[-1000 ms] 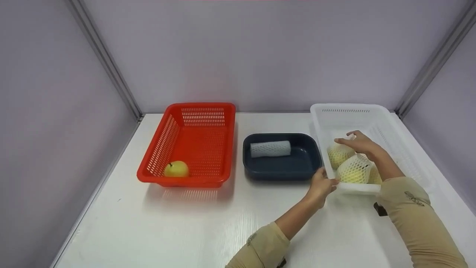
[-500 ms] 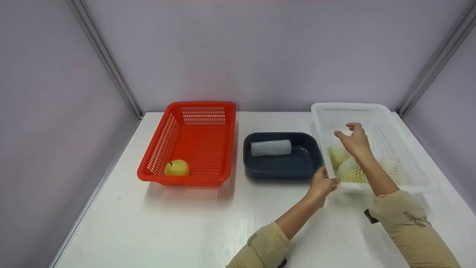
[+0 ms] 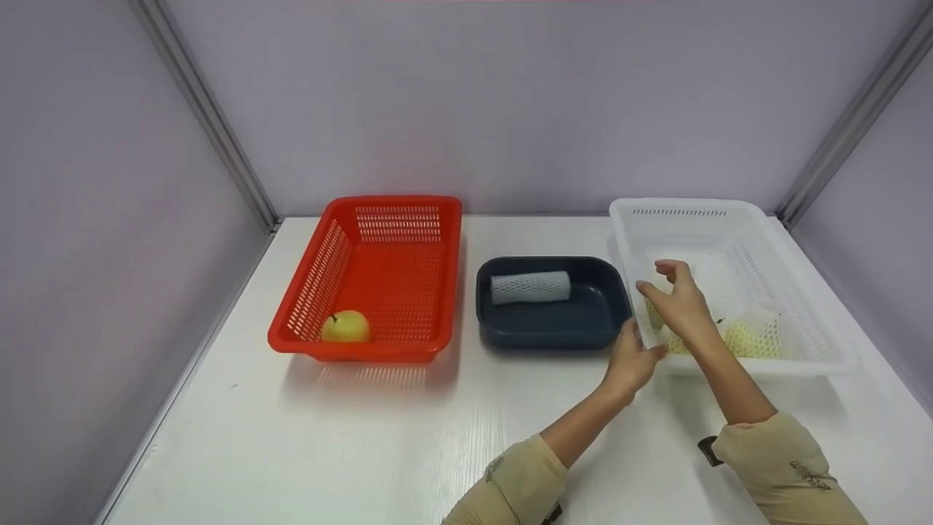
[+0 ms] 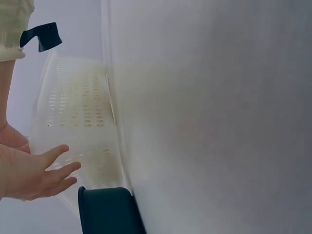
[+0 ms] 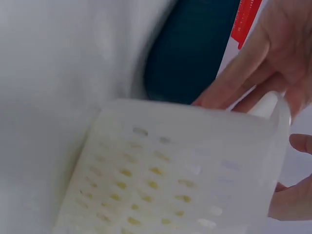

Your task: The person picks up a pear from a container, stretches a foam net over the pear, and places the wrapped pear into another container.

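In the head view, my left hand (image 3: 633,362) holds the near left corner of the white basket (image 3: 685,205). Its thumb lies at the rim, while its fingers spread along the outer wall in the left wrist view. Over that same corner hovers my right hand (image 3: 679,302), thumb and fingers curved apart with nothing visibly between them. Below and beside it are yellow pears in foam nets: one netted pear (image 3: 754,339) shows to the right of the wrist, and the others are partly covered by the hand. The wall of the white basket (image 5: 170,146) hides the pears in the right wrist view.
A dark blue tub (image 3: 554,332) stands just left of the white basket, with a rolled white foam net (image 3: 531,287) in it. Farther left, a red basket (image 3: 401,255) holds one bare yellow pear (image 3: 346,327). Panels border the white table (image 3: 350,445).
My right hand rose slightly off the netted pears, then moved left and nearer to me. The pear right of the wrist has come into fuller view. My left hand has stayed at the basket corner.
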Demonstrator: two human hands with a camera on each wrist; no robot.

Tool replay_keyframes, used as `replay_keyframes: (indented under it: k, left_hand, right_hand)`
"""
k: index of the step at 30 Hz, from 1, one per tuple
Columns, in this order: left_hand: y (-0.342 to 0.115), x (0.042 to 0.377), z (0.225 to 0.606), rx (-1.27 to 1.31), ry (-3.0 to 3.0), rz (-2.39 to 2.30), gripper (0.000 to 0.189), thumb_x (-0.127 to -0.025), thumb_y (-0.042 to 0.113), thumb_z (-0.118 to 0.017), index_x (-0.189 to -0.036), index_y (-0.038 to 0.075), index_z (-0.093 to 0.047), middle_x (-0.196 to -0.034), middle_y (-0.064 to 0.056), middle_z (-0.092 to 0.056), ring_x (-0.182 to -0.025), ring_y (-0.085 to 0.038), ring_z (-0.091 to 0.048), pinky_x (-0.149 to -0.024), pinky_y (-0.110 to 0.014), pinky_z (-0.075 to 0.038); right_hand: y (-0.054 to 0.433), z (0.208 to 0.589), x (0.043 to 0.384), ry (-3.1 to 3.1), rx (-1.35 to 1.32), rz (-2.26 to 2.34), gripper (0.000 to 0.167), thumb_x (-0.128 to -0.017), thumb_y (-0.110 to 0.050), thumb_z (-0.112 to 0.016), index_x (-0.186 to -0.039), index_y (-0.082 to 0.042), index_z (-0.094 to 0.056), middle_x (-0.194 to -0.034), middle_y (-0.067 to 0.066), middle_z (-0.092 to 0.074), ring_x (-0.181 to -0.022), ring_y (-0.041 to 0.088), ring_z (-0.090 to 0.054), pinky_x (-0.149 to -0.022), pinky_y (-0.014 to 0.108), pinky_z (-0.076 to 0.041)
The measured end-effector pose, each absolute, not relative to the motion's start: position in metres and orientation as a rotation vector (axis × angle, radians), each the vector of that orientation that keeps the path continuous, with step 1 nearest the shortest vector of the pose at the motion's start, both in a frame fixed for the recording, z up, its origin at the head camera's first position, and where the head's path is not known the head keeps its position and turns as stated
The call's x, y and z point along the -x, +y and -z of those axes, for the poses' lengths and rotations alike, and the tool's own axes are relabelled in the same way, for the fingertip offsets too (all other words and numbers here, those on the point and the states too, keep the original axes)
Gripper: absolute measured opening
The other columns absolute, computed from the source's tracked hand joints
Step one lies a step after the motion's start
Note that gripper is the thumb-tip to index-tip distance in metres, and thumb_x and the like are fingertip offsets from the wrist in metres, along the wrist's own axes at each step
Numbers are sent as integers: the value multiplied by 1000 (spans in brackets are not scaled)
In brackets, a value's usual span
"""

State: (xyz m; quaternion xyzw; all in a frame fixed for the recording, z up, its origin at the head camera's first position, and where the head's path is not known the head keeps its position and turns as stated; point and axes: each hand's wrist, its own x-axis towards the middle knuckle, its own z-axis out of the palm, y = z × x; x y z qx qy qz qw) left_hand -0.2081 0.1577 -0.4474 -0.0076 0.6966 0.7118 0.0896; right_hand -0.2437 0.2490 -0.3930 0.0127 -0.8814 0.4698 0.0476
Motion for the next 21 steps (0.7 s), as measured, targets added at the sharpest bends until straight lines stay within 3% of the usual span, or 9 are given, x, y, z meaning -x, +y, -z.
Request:
replay_keyframes:
  k: [5,14,21]
  left_hand:
    - [146,210,443,-75,2279,-1892,65,-80,7,-68,-136,-1,-35,-133,-15,-42,-119,-26,-43,-95,-33,-37]
    - [91,211,420,-344,2643,-1593,55,-86,8,-63,-136,2,-39,-138,-13,-39,-127,-22,-35,-101,-30,-29]
    - [26,203,401,-159,3046,-1416,42,-89,10,-60,-128,2,-48,-131,-13,-47,-121,-25,-43,-96,-36,-37]
  right_hand:
    - [244,400,236,-2688,-60,-1513,61,-92,-25,-54,-135,7,-25,-136,28,-31,-129,42,-21,-103,50,-19]
    - [231,406,227,-2582,-107,-1609,53,-92,-17,-55,-132,9,-29,-132,27,-37,-128,39,-27,-104,46,-20]
    - [204,405,222,-2456,-181,-1741,48,-91,-11,-57,-129,7,-33,-130,23,-41,-126,34,-32,-104,42,-23]
